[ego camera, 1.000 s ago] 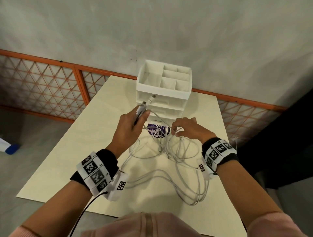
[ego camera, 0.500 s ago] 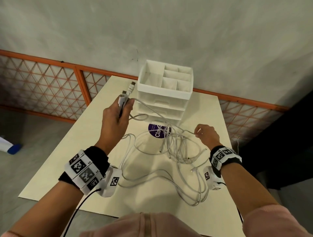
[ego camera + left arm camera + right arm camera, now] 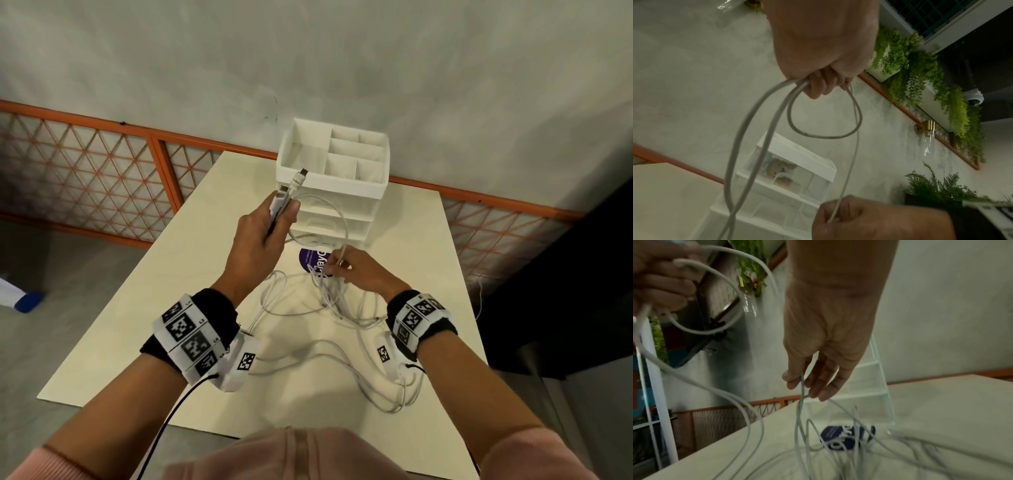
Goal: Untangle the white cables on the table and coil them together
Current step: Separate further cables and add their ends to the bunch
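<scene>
Several white cables point(image 3: 329, 305) lie tangled on the pale table point(image 3: 205, 308), with loops trailing toward the near right edge. My left hand point(image 3: 281, 219) is raised in front of the organizer and grips a bundle of cable ends, whose connectors point(image 3: 296, 180) stick out above the fist. In the left wrist view a small cable loop point(image 3: 824, 129) hangs below that hand point(image 3: 824, 84). My right hand point(image 3: 334, 269) is just above the tangle and pinches one thin strand point(image 3: 802, 386) between thumb and fingers point(image 3: 795, 382). That strand runs up to the left hand.
A white drawer organizer point(image 3: 332, 192) with open top compartments stands at the table's far side, right behind my hands. A round purple sticker point(image 3: 310, 257) lies on the table before it. An orange lattice railing point(image 3: 102, 178) and a grey wall are beyond.
My right hand has come back left from its outstretched position to the tangle near the sticker. My left hand has shifted right, toward the organizer, still gripping the cable ends.
</scene>
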Demonstrator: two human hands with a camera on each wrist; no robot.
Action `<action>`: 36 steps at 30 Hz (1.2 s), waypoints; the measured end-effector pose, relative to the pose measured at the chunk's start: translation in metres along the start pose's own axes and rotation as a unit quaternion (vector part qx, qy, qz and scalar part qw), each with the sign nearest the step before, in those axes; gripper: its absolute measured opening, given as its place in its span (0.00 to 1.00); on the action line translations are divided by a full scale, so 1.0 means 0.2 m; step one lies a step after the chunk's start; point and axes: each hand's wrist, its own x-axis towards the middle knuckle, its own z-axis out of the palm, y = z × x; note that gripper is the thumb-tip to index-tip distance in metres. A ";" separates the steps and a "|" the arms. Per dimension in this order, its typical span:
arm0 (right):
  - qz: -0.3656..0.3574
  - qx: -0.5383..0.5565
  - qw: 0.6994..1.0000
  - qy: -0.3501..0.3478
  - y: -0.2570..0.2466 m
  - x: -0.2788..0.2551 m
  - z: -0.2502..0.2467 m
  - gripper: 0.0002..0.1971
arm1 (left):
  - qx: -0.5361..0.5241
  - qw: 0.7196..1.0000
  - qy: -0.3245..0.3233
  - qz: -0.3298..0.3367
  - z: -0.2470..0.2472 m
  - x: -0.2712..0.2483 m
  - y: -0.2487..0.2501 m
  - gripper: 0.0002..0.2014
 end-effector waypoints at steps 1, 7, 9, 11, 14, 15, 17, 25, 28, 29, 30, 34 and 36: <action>0.009 0.012 1.000 -0.011 0.03 -0.01 0.02 0.03 | -0.002 1.000 0.011 -0.004 -0.01 0.00 0.00 0.15; 0.043 -0.065 0.996 0.032 0.22 -0.02 0.00 0.08 | 0.026 0.991 0.120 -0.047 -0.08 -0.01 -0.09 0.12; 0.037 -0.086 0.994 0.050 0.22 -0.02 -0.04 0.11 | 0.023 0.985 0.152 -0.083 -0.07 -0.04 -0.15 0.11; 0.010 -0.081 0.992 0.100 0.17 -0.02 -0.10 0.11 | 0.028 0.971 0.179 -0.153 -0.08 -0.06 -0.25 0.13; -0.013 0.027 0.990 0.140 0.05 -0.05 -0.22 0.09 | 0.114 0.948 0.132 -0.265 -0.13 -0.08 -0.42 0.12; -0.021 0.056 0.988 0.143 0.01 -0.05 -0.25 0.10 | 0.146 0.938 0.106 -0.296 -0.15 -0.08 -0.46 0.14; -0.035 0.066 0.984 0.162 -0.06 -0.07 -0.31 0.10 | 0.192 0.927 0.058 -0.317 -0.16 -0.10 -0.47 0.20; -0.127 -0.150 0.967 0.164 -0.24 -0.05 -0.28 0.12 | 0.068 0.992 -0.068 -0.082 0.01 -0.07 -0.20 0.38; -0.152 -0.173 0.967 0.112 -0.29 -0.04 -0.24 0.12 | 0.020 0.995 -0.064 -0.077 0.08 -0.04 -0.14 0.24; -0.164 -0.139 0.972 0.096 -0.32 -0.06 -0.23 0.11 | 0.028 0.994 -0.064 -0.086 0.10 -0.03 -0.14 0.16; -0.170 -0.102 0.976 0.088 -0.34 -0.07 -0.23 0.11 | 0.040 0.992 -0.071 -0.096 0.11 -0.02 -0.16 0.13; -0.145 0.004 0.985 0.090 -0.32 -0.09 -0.22 0.07 | 0.077 0.982 -0.132 -0.109 0.11 -0.04 -0.22 0.18; -0.114 -0.004 0.991 0.065 -0.26 -0.10 -0.23 0.08 | 0.081 0.989 -0.105 -0.060 0.09 -0.04 -0.21 0.15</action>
